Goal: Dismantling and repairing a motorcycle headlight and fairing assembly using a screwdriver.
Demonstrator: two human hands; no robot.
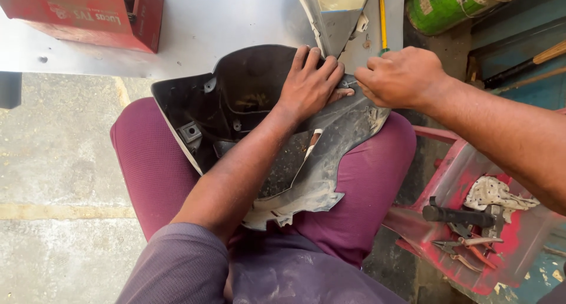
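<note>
Black plastic panel (247, 121) lay across the lap, long axis running away toward the table (236, 21). Left hand (311, 83) pressed flat, fingers spread, on its far end; right hand (401, 77) just beside, grip pinched at the panel's edge.

Black plastic panel (247, 121): inner side up, dusty, cracked near its middle, lying tilted across the lap. Small part at its upper edge, possibly a screw (352, 85).
</note>
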